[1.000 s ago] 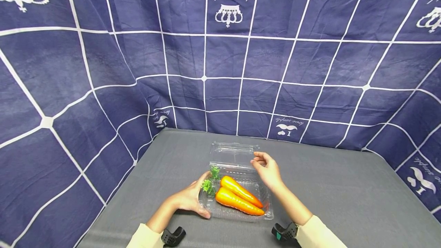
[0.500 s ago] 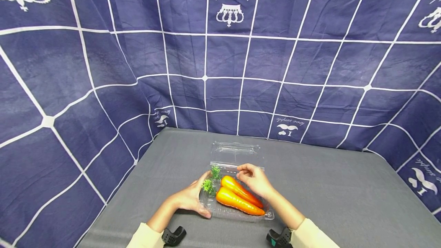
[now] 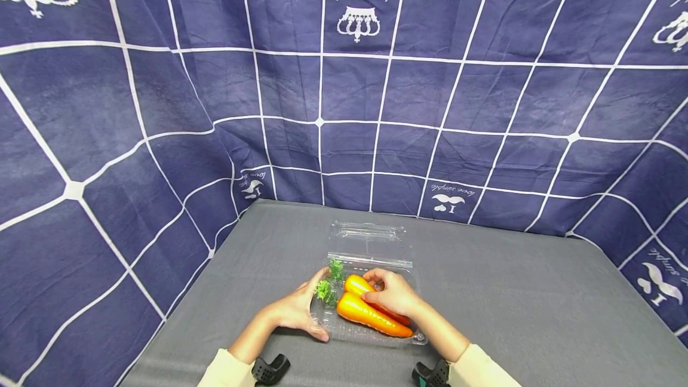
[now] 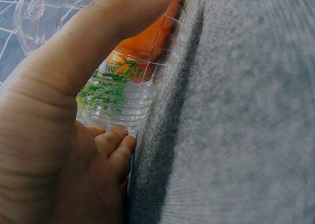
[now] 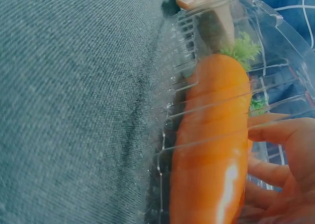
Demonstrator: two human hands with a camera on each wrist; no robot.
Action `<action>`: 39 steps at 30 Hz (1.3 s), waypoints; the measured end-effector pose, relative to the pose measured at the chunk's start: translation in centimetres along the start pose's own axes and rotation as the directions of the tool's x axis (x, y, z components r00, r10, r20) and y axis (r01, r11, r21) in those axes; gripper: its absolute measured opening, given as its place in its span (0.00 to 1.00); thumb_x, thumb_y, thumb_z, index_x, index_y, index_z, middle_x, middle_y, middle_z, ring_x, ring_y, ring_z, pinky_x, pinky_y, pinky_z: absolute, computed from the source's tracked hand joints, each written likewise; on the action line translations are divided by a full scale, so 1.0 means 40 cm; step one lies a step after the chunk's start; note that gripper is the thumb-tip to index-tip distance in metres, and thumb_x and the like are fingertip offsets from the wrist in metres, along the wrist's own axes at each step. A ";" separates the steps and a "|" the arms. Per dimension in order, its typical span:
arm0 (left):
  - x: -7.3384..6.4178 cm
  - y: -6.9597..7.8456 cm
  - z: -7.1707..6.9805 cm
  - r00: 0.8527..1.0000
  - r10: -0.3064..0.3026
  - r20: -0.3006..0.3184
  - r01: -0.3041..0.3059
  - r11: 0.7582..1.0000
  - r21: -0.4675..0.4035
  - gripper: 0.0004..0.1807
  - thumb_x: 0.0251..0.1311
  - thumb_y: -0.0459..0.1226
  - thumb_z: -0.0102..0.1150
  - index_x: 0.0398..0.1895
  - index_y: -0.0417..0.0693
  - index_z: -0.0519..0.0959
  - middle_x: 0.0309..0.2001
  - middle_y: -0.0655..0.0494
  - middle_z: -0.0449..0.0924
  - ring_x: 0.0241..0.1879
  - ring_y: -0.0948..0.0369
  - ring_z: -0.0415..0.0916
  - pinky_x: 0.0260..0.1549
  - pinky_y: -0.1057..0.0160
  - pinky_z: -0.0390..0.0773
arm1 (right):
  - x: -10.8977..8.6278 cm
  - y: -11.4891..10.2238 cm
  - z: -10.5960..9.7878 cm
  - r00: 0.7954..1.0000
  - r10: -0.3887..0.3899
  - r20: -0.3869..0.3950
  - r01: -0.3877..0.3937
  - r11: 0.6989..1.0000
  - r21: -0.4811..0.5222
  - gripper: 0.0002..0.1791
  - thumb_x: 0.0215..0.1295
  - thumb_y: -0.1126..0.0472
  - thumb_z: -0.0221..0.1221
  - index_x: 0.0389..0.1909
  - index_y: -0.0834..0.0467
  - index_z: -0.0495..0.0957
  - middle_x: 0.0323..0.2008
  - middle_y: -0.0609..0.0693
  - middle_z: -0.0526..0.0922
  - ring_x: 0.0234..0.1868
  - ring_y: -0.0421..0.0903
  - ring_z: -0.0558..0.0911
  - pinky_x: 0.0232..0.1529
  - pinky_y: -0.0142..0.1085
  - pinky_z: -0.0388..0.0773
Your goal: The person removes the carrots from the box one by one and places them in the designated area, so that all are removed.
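Two orange carrots with green leafy tops lie side by side in a clear plastic clamshell box (image 3: pixel 344 334), whose lid (image 3: pixel 371 247) is folded back away from me. My left hand (image 3: pixel 294 309) grips the box's left end, thumb at the front corner and fingers at the back. In the left wrist view the leafy tops (image 4: pixel 106 88) show through the ribbed wall. My right hand (image 3: pixel 395 294) reaches inside and pinches the back carrot (image 3: pixel 355 284), its thumb between the two. The front carrot (image 3: pixel 369 316) fills the right wrist view and partly hides the right fingers (image 5: pixel 268 130).
A grey cloth-covered table (image 3: pixel 516 303) extends around the box, widest to the right. Dark blue curtains (image 3: pixel 430 94) with white grid lines hang behind it and along both sides. Each wrist wears a black band (image 3: pixel 271 369).
My right hand has come from the lid's right edge down and left into the box and taken hold of the back carrot. The left hand and the box stay put.
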State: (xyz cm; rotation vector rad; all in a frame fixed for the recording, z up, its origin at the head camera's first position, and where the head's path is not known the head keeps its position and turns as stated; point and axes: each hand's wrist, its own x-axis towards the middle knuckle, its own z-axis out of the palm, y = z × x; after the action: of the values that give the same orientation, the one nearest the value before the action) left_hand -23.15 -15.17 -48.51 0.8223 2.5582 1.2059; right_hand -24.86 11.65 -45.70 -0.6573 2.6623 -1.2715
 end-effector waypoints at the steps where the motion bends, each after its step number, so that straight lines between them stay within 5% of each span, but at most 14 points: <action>1: -0.001 0.000 0.000 1.000 0.001 0.000 -0.001 1.000 -0.001 0.74 0.26 0.48 0.85 0.76 0.43 0.44 0.69 0.41 0.59 0.66 0.45 0.58 0.62 0.40 0.59 | -0.001 0.000 0.001 1.000 0.005 0.004 -0.005 1.000 -0.004 0.20 0.53 0.59 0.69 0.46 0.61 0.80 0.36 0.48 0.81 0.32 0.40 0.76 0.34 0.34 0.73; 16: 0.000 -0.007 0.003 1.000 0.024 -0.001 -0.024 1.000 0.013 0.73 0.27 0.48 0.85 0.76 0.42 0.44 0.70 0.40 0.58 0.66 0.43 0.57 0.62 0.39 0.60 | -0.004 -0.007 0.003 0.998 -0.017 0.065 0.022 0.997 -0.077 0.26 0.47 0.62 0.72 0.50 0.60 0.79 0.34 0.48 0.81 0.28 0.41 0.77 0.32 0.37 0.74; 27: 0.001 -0.006 0.000 0.999 0.036 0.006 -0.036 0.999 0.017 0.72 0.29 0.49 0.84 0.75 0.41 0.45 0.72 0.42 0.55 0.67 0.43 0.56 0.63 0.41 0.59 | -0.001 -0.007 -0.003 0.996 -0.049 -0.070 0.049 0.999 -0.004 0.29 0.48 0.62 0.74 0.53 0.62 0.78 0.37 0.51 0.82 0.30 0.41 0.76 0.32 0.33 0.74; 39: 0.002 -0.011 0.001 0.998 0.058 0.010 -0.058 0.998 0.000 0.73 0.30 0.47 0.85 0.75 0.39 0.43 0.73 0.43 0.53 0.69 0.43 0.54 0.64 0.40 0.56 | -0.004 -0.027 -0.030 0.975 0.036 -0.219 0.008 0.980 0.199 0.29 0.48 0.64 0.73 0.54 0.65 0.77 0.37 0.53 0.83 0.31 0.44 0.78 0.30 0.34 0.76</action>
State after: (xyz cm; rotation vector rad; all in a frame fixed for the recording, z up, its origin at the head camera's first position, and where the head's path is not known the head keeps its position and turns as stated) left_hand -23.37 -15.31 -48.86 0.9058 2.5427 1.2147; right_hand -24.70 11.97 -44.12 -0.4937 2.6495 -1.6700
